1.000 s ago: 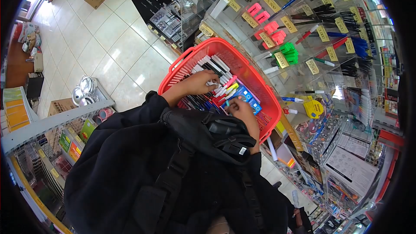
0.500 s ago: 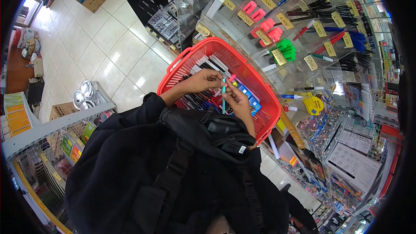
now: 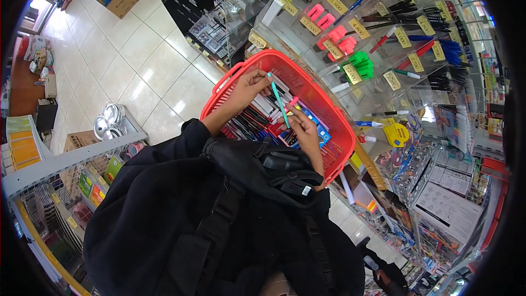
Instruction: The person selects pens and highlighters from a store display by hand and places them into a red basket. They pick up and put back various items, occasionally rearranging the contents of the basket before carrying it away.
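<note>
Holding teal pen (image 3: 278, 100) over red basket (image 3: 297, 78); left fingers (image 3: 259, 83) pinched at upper end, right fingers (image 3: 297, 116) closed lower; likely light, stiff; best gripped mid-barrel.

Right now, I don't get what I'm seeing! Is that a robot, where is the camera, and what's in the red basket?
No robot here: it's a person with two bare hands, the left grip and the right grip. The camera is worn on the head, looking forward and down, so you see what the wearer sees.

Below the hands is the red basket, with many pens and a blue packet inside. The right grip holds the lower end of a thin teal stick, maybe a pen. The left grip is at its upper end, but I can't tell whether it's pinching it. Beside the basket is a clear display rack with pens and price labels.
</note>
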A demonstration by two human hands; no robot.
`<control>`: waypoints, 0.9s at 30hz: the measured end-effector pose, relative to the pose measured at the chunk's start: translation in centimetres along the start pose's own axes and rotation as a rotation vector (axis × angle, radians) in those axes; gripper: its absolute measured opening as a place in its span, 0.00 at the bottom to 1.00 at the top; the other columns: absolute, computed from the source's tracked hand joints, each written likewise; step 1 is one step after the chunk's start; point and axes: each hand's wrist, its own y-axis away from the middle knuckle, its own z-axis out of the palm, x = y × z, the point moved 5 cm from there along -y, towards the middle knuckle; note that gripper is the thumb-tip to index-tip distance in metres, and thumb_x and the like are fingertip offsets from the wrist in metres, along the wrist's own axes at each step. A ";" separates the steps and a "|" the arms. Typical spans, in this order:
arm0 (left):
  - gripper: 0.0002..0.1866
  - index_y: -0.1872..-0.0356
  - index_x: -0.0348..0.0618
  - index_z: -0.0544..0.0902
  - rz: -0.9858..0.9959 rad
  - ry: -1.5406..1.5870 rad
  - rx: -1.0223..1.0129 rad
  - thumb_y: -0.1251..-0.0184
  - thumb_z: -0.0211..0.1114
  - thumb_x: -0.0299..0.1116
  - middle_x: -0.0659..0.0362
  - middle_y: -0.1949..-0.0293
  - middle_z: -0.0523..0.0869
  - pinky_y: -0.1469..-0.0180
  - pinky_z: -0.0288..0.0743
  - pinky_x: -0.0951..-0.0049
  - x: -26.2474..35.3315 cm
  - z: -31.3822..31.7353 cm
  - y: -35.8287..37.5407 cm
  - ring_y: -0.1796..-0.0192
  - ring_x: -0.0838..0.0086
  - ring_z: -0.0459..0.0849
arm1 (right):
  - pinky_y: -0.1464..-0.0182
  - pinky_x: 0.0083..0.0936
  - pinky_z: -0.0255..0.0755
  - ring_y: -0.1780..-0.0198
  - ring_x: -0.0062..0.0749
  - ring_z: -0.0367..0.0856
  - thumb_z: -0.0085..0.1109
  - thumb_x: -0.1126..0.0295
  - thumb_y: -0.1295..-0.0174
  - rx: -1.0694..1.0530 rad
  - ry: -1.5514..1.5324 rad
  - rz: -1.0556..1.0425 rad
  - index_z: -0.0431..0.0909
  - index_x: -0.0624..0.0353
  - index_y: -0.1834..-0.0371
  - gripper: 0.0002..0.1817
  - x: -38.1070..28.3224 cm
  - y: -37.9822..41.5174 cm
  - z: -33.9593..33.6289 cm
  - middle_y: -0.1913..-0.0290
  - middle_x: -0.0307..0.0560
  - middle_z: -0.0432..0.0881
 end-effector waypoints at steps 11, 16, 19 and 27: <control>0.09 0.57 0.41 0.79 0.003 -0.061 -0.024 0.29 0.63 0.35 0.63 0.70 0.84 0.63 0.73 0.79 -0.5 0.2 0.2 0.68 0.81 0.81 | 0.59 0.14 0.70 0.63 0.15 0.77 0.50 0.74 0.29 -0.028 0.069 0.026 0.68 0.61 0.32 0.22 1.0 0.0 -0.1 0.56 0.41 0.85; 0.08 0.56 0.40 0.79 0.012 0.029 -0.094 0.32 0.66 0.30 0.65 0.69 0.82 0.62 0.72 0.79 -1.7 0.6 0.2 0.67 0.83 0.79 | 0.57 0.14 0.69 0.60 0.14 0.76 0.52 0.74 0.30 -0.043 0.023 0.017 0.66 0.60 0.31 0.24 2.2 -0.1 -0.2 0.56 0.39 0.85; 0.09 0.55 0.41 0.78 0.002 -0.029 -0.166 0.34 0.66 0.29 0.68 0.70 0.81 0.64 0.70 0.81 -2.8 0.8 0.1 0.67 0.86 0.77 | 0.55 0.19 0.74 0.59 0.25 0.82 0.52 0.76 0.30 -0.033 0.056 0.039 0.62 0.62 0.29 0.26 4.1 -0.4 -1.0 0.54 0.49 0.84; 0.11 0.50 0.38 0.76 -0.104 -0.133 -0.407 0.31 0.63 0.26 0.63 0.65 0.85 0.56 0.72 0.79 -4.3 1.3 0.4 0.62 0.84 0.79 | 0.56 0.18 0.74 0.60 0.20 0.81 0.57 0.72 0.32 0.066 0.232 -0.043 0.65 0.61 0.31 0.26 3.8 -0.6 -0.8 0.56 0.45 0.84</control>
